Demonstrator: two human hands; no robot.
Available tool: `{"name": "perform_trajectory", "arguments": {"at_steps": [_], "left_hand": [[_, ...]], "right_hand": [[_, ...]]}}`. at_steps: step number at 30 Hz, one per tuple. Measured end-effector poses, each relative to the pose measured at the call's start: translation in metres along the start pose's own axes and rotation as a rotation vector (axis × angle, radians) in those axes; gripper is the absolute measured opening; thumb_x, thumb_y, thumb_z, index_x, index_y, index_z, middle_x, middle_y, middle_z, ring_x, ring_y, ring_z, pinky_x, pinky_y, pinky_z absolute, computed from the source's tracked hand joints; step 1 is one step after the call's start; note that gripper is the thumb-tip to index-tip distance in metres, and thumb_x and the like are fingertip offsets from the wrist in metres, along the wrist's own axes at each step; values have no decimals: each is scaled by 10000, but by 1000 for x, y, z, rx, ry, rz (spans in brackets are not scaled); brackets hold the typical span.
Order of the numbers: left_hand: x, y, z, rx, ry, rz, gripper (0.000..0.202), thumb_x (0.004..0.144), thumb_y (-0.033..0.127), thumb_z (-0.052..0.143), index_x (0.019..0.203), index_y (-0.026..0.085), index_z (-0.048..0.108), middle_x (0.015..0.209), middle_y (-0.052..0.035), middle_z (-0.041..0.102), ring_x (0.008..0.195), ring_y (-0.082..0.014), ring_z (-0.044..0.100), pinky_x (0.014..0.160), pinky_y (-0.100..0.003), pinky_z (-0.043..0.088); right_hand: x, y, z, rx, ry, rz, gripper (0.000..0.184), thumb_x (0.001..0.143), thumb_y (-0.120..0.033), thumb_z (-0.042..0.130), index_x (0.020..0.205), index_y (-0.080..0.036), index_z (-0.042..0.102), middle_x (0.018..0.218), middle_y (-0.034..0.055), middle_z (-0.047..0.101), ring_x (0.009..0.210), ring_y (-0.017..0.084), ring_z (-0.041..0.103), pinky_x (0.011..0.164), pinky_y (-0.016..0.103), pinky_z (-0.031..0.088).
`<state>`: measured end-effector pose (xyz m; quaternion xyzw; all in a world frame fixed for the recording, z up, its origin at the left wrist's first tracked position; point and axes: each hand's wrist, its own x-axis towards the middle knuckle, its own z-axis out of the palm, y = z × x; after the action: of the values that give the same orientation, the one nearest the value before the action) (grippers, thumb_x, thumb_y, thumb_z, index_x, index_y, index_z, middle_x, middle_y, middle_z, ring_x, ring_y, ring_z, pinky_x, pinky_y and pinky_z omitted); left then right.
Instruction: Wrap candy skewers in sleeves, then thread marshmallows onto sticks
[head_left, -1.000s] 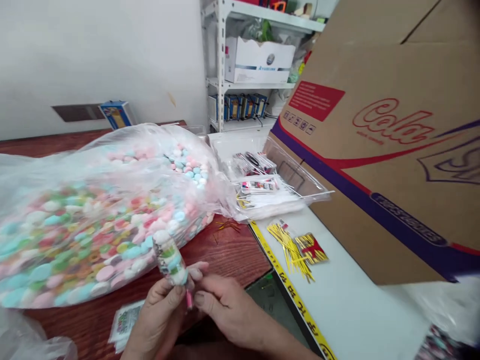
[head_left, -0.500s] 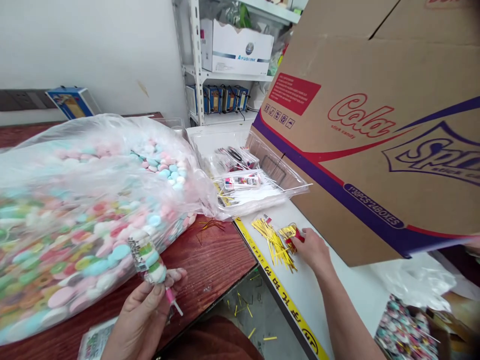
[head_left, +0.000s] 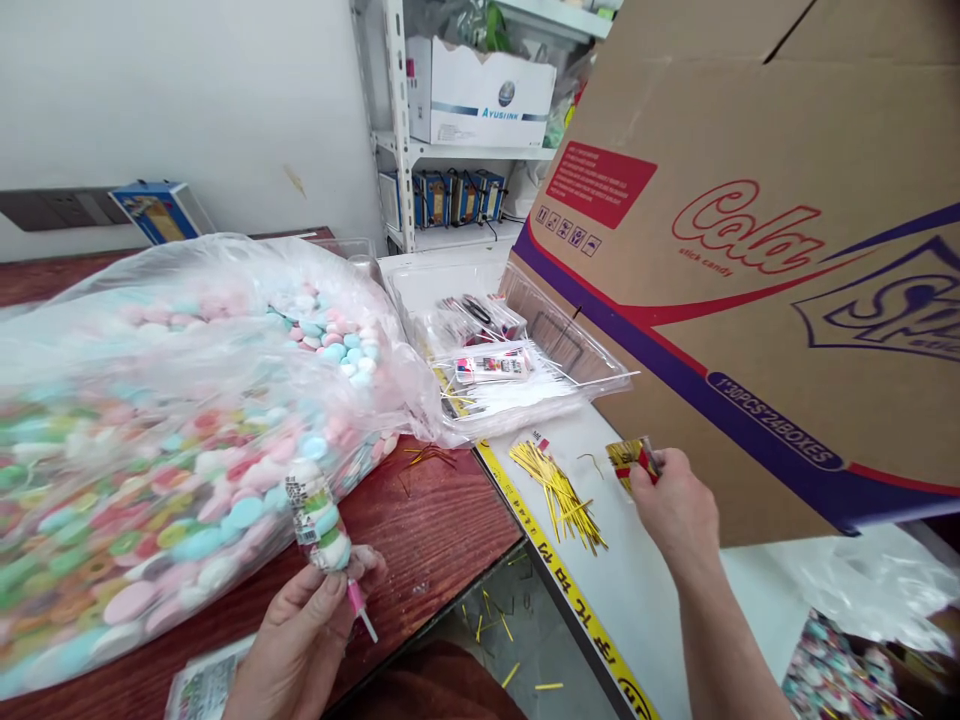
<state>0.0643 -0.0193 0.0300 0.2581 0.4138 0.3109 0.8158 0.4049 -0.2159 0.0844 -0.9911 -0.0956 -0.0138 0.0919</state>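
Now left hand grips a candy stick beside the bag of candies; right hand pinches gold ties.

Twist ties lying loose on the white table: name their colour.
The twist ties are golden yellow; head view.

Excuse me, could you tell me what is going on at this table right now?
The person's left hand grips a wrapped candy stick above the wooden table, beside a large clear bag of pastel candies. The right hand pinches a red-and-gold packet over the white table, next to a pile of gold twist ties, with a tilted cardboard carton just behind.
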Motion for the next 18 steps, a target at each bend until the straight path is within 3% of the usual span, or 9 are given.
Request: {"name": "perform_trajectory", "arguments": {"at_steps": [4,6,7,8,10,11,14,16,18], "left_hand": [[-1,-3,2,15,18,4,315,536,327,930,775,165,807,861,-85,775,837,-205,718,823,-256,595],[-2,-4,5,29,-5,-7,325,542,350,927,777,159,807,856,-90,772,839,-203,712,819,-242,584],[-2,-4,7,37,-21,-15,333,540,360,928,775,157,808,851,-92,771,841,-203,708,824,-242,578],[-3,-4,9,42,-32,-16,340,539,370,928,777,158,809,850,-92,770,847,-205,705,834,-247,572],[-4,-4,12,53,-25,7,351,539,388,927,786,166,812,848,-91,770,855,-213,701,857,-272,564],[-4,-4,13,65,-17,22,354,534,391,928,783,168,812,841,-92,768,854,-224,700,860,-293,564],[-4,-2,16,113,-22,54,350,529,395,925,763,163,808,821,-105,761,839,-261,696,838,-351,568],[-5,-1,16,119,-28,76,336,539,394,919,753,161,804,812,-101,753,826,-255,688,820,-342,566],[-4,0,15,106,-30,97,321,562,390,909,765,165,804,826,-93,748,833,-237,679,821,-316,558]], "right_hand": [[-17,-19,-44,238,248,-167,271,851,-418,560,1036,-223,596,868,87,710,775,291,671,675,359,443],[-17,-47,-65,437,356,-323,280,836,-457,596,1015,-241,605,913,68,716,802,266,676,704,352,465],[-13,-67,-74,494,346,-413,271,845,-452,596,1018,-243,609,937,59,717,817,250,675,711,340,468],[-7,-90,-80,517,289,-509,257,858,-431,595,1027,-238,611,962,53,715,833,231,672,716,324,470],[10,-145,-85,396,54,-654,199,903,-341,561,1039,-208,619,953,42,709,829,196,652,714,296,461],[20,-174,-83,263,-73,-696,186,926,-303,534,1046,-190,619,955,44,699,847,189,638,709,290,457],[44,-252,-64,131,-287,-746,147,909,-269,627,980,-146,664,943,49,694,837,178,646,709,288,504],[50,-289,-49,55,-401,-750,244,948,-330,625,1108,-147,644,1063,59,676,879,174,662,758,339,561],[49,-308,-41,-6,-460,-756,319,959,-360,618,1205,-156,609,1164,76,648,950,190,664,809,393,577]]}}
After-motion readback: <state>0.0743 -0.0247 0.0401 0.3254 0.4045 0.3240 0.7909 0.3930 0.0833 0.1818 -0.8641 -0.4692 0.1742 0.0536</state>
